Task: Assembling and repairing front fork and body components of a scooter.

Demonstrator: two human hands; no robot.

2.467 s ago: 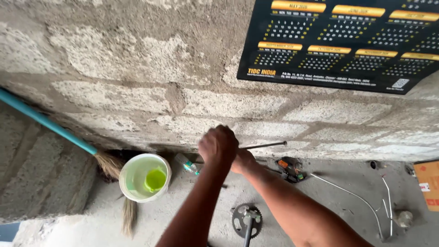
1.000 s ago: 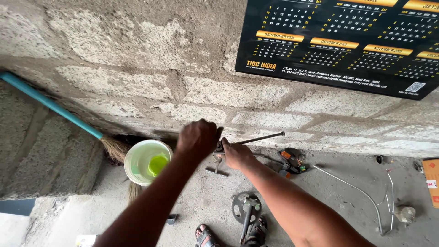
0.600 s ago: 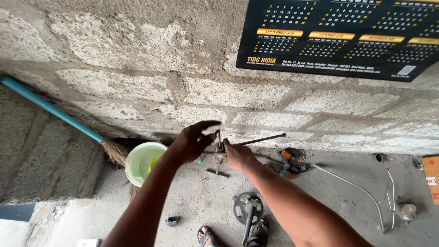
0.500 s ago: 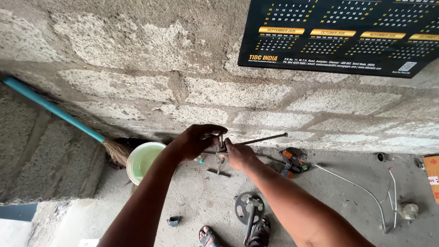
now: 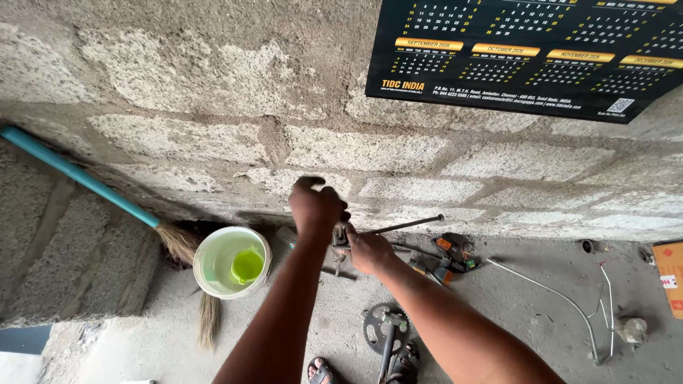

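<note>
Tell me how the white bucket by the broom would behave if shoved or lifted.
The white bucket looks like thin plastic, so probably light and easy to slide on the concrete floor. It holds only a small green cup, which may rattle. Standing upright and squat, it seems unlikely to tip.

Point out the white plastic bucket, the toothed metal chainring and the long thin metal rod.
white plastic bucket [image 5: 204, 274]: head view, on its left rim.
toothed metal chainring [image 5: 371, 329]: head view, on its left toothed edge.
long thin metal rod [image 5: 409, 224]: head view, midway along its free end.
</note>
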